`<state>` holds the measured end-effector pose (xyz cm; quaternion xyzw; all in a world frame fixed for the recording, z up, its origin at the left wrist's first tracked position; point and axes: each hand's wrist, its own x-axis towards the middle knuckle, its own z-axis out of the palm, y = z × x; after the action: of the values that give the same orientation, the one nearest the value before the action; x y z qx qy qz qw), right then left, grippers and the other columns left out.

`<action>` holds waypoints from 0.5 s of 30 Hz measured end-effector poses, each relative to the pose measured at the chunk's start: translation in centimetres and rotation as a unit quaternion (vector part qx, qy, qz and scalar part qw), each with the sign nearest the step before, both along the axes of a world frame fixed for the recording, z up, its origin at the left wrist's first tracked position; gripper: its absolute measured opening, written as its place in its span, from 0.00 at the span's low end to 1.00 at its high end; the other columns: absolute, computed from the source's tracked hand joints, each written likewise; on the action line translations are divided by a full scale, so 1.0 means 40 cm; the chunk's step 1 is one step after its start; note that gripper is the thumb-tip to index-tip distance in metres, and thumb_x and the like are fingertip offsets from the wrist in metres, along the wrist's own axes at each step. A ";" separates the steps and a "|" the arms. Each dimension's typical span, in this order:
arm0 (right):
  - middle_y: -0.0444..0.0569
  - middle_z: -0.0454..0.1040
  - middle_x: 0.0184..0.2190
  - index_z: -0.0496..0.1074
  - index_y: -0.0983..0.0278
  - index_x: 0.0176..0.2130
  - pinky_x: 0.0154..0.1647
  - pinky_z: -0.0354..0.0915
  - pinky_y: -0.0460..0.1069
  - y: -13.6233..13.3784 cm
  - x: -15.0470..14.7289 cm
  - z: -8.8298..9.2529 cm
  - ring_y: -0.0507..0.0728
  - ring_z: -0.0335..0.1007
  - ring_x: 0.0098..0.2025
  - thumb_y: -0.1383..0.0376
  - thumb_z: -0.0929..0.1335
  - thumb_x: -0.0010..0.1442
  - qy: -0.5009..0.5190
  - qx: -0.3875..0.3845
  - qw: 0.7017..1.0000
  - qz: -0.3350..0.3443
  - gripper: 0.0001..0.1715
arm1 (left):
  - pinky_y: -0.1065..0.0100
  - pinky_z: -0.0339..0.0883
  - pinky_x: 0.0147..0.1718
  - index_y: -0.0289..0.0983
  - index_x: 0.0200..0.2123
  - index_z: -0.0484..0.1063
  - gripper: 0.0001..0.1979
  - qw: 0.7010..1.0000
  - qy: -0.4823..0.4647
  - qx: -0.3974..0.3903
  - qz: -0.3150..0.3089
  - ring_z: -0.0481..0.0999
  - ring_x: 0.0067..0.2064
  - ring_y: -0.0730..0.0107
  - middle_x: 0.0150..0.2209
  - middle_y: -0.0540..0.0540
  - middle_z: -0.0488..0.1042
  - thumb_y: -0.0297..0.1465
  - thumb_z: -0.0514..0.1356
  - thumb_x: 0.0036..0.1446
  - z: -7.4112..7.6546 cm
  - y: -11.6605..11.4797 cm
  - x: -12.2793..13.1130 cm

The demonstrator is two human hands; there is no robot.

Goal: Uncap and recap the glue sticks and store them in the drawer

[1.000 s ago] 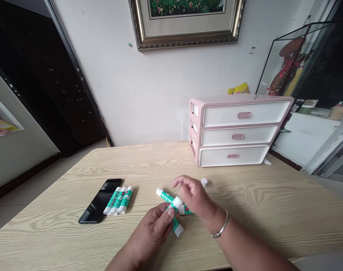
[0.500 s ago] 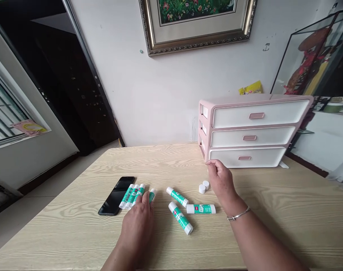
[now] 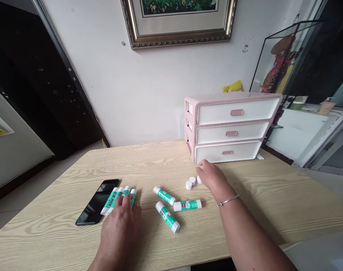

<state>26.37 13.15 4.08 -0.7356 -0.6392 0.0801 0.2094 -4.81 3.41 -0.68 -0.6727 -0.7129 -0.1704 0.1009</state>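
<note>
My left hand (image 3: 121, 222) is closed over a green-and-white glue stick (image 3: 133, 192) at the right end of a row of glue sticks (image 3: 111, 200); part of that stick is hidden under the fingers. Farther right, my right hand (image 3: 212, 177) is curled low over the table, at a small white cap (image 3: 199, 180). Its fingertips are partly hidden, and the cap shows at their near side. Two more white caps (image 3: 189, 185) stand just to the left. Between the hands lie three loose glue sticks: one behind (image 3: 164, 195), one in front (image 3: 167, 217), one pointing sideways (image 3: 187, 205).
A black phone (image 3: 96, 203) lies left of the row, touching or nearly touching it. The pink-and-white drawer unit (image 3: 230, 131) stands at the table's back right, close beyond my right hand. The wooden table (image 3: 149, 158) meets a wall with a framed picture (image 3: 177, 41).
My view has swung to the right. My right hand has come down toward the two caps, and a third cap now shows beside it. My left hand remains at the end of the row.
</note>
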 end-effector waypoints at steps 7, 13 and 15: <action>0.56 0.79 0.49 0.73 0.64 0.54 0.48 0.63 0.49 0.010 -0.011 -0.019 0.60 0.74 0.51 0.68 0.65 0.63 0.019 0.029 0.999 0.035 0.20 | 0.58 0.70 0.45 0.41 0.54 0.69 0.17 0.980 -0.148 -0.059 -0.116 0.76 0.51 0.56 0.52 0.41 0.72 0.37 0.53 0.65 0.011 0.024 0.056; 0.55 0.77 0.53 0.74 0.65 0.55 0.53 0.62 0.49 0.028 -0.018 -0.054 0.58 0.73 0.54 0.69 0.64 0.64 0.015 0.032 0.994 0.101 0.21 | 0.59 0.68 0.44 0.42 0.59 0.68 0.20 0.973 -0.168 -0.088 -0.131 0.77 0.46 0.58 0.54 0.39 0.71 0.36 0.52 0.65 0.053 0.042 0.112; 0.55 0.79 0.51 0.75 0.65 0.53 0.52 0.62 0.49 0.032 -0.016 -0.064 0.58 0.73 0.53 0.70 0.63 0.64 0.007 0.014 0.994 0.106 0.20 | 0.60 0.68 0.44 0.43 0.60 0.68 0.21 0.973 -0.161 -0.099 -0.133 0.77 0.45 0.59 0.53 0.40 0.71 0.35 0.52 0.65 0.057 0.045 0.121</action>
<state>25.74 14.43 1.53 -0.6605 -0.7129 0.0977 0.2142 0.01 5.23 1.59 -0.7319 -0.6371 -0.2174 -0.1059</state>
